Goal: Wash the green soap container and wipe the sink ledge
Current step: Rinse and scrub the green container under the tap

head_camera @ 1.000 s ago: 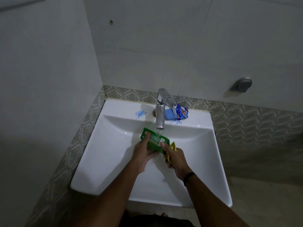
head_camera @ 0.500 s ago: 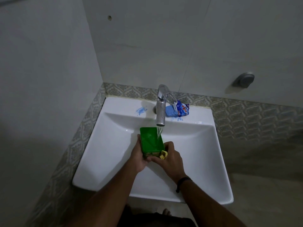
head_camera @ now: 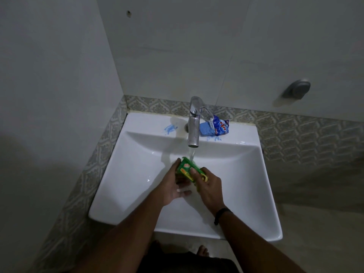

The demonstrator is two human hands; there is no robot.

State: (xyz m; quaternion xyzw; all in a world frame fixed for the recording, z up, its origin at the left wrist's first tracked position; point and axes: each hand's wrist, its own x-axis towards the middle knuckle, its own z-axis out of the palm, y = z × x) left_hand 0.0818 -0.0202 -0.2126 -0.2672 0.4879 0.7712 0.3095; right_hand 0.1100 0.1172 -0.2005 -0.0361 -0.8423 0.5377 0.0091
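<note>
Head view: you have turned the green soap container (head_camera: 188, 168) label-up under the water; your left hand (head_camera: 173, 186) holds it, right hand (head_camera: 208, 186) fingers rub it, so the outside gets washed now.

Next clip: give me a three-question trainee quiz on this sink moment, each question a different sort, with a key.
1. True or false: water from the tap runs onto the green soap container.
2. Which hands have a grip on it? A) left hand only B) right hand only C) both
3. Fill in: the blue soap packet lies on the sink ledge beside the ____.

Key: 1 true; 2 C; 3 tap
</note>
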